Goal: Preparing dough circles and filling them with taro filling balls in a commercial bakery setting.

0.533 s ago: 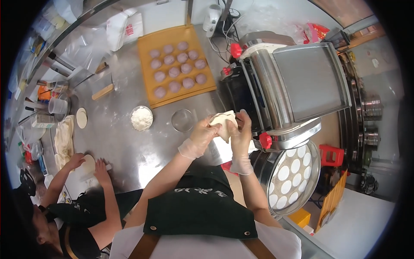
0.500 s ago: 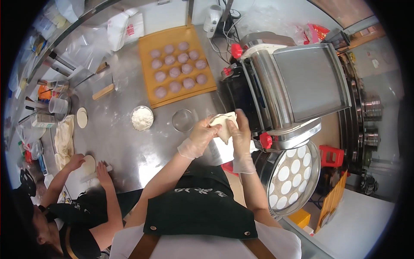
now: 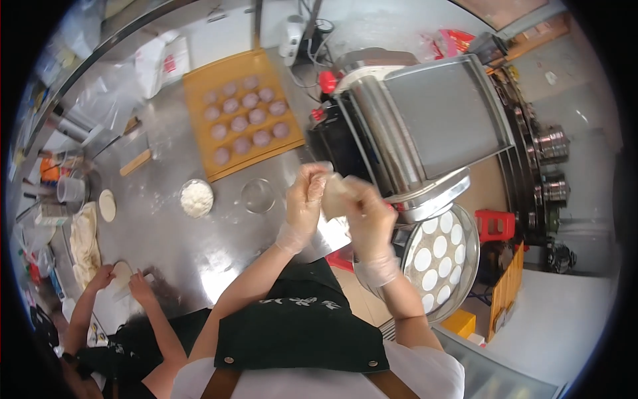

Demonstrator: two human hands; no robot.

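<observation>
A soft, pale piece of dough (image 3: 333,199) is up over the table's near edge, between my two hands in clear plastic gloves. My left hand (image 3: 306,203) closes on one side of it, thumb and fingers wrapped round. On the other side, my right hand (image 3: 369,216) pinches the dough's edge; its fingers are blurred by motion. Whatever lies inside the dough is hidden. The dough sheeter (image 3: 392,133) is just beyond my right hand. Left of my left hand sits a small clear round dish (image 3: 258,195), and farther left a bowl of white flour (image 3: 197,198).
An orange tray (image 3: 193,80) bears rows of purple balls (image 3: 256,116). At the right stands a round steamer (image 3: 473,266) with white paper discs. A co-worker's hands (image 3: 137,284) handle a dough round at the lower left, beside a long dough strip (image 3: 85,246). A red stool (image 3: 495,226) stands right.
My right hand has turned over the dough, and the dough hangs smaller and more gathered. The view has shifted, so table items appear farther left. The co-worker's hands remain at the dough round.
</observation>
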